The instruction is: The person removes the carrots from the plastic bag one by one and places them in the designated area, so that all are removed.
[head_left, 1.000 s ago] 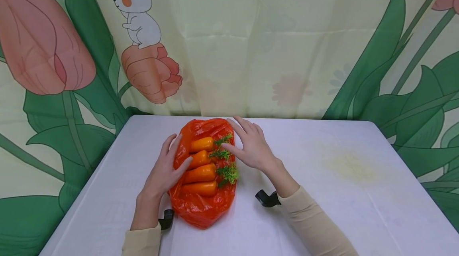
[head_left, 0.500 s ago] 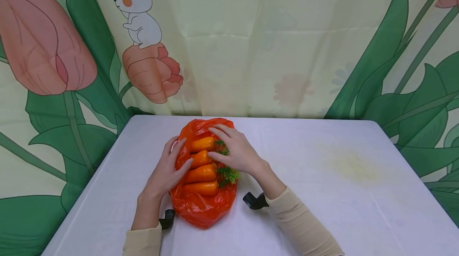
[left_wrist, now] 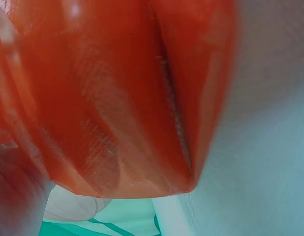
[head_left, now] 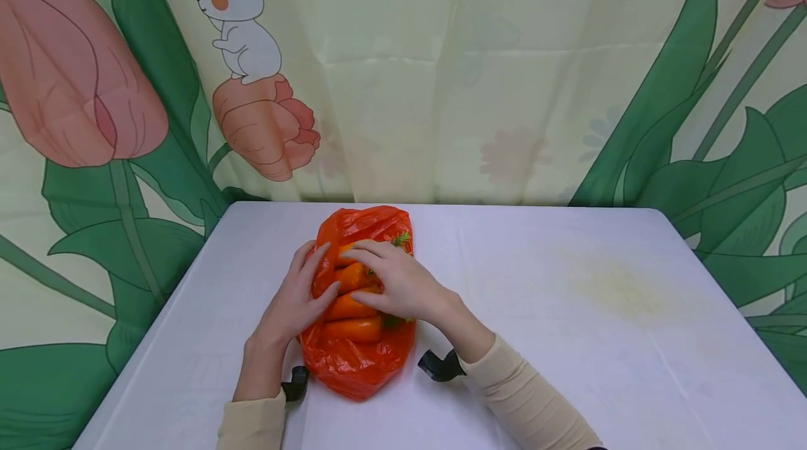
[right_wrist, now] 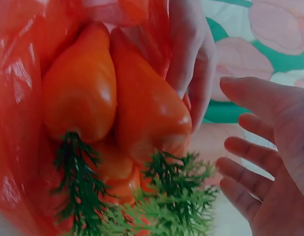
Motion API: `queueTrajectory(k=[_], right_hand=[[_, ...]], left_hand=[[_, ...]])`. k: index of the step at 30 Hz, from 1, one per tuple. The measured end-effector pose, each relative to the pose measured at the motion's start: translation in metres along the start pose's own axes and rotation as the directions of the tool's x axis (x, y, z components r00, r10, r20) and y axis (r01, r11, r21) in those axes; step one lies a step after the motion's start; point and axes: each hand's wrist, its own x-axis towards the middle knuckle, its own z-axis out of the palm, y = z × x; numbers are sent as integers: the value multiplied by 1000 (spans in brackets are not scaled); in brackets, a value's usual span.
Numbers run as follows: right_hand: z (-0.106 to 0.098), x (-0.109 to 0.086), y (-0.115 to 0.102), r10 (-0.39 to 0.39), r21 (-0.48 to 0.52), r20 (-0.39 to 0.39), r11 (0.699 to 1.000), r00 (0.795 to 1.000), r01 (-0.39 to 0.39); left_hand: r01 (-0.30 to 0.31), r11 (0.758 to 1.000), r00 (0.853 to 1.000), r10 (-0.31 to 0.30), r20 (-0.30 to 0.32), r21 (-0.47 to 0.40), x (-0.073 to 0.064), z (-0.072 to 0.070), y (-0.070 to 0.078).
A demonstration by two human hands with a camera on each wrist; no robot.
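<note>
Several orange carrots [head_left: 353, 329] with green leafy tops lie side by side in an open red plastic bag [head_left: 359, 369]. Over the tops and middle carrots is my right hand [head_left: 403, 280], fingers spread and slightly bent. In the right wrist view, that right hand [right_wrist: 270, 157] appears apart from the carrots [right_wrist: 80, 93], with nothing between thumb and fingers. My left hand [head_left: 296, 299] holds the bag's left side, its thumb over the rim. Close up in the left wrist view, the red bag [left_wrist: 107, 108] hides most of that hand.
A white-covered table [head_left: 536, 310] lies beneath the bag. Behind it hangs a curtain [head_left: 403, 71] printed with tulips and a rabbit. A black wrist mount [head_left: 441, 366] sticks out below the right wrist, another mount [head_left: 296, 383] by the left.
My right hand has moved left and nearer, from the bag's right rim to over the middle carrots. My left hand and the bag have stayed nearly still.
</note>
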Motion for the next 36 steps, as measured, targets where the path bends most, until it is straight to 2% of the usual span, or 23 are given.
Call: queueTrajectory(k=[3, 8, 15, 31, 36], right_hand=[[3, 0, -4, -15, 9, 36, 1000, 999, 15], [8, -1, -7, 5, 17, 114, 1000, 993, -7], [13, -3, -6, 21, -50, 186, 999, 982, -12], [23, -3, -4, -11, -158, 234, 986, 972, 50], [25, -3, -3, -10, -163, 230, 986, 973, 48]], left_hand=[[-1, 1000, 1000, 1, -3, 0, 0, 1, -1], [7, 1000, 1000, -7, 2, -2, 0, 1, -1], [17, 1000, 1000, -17, -3, -10, 0, 1, 0], [21, 999, 1000, -21, 10, -39, 0, 0, 2], [-8, 999, 1000, 8, -4, -48, 0, 0, 0]])
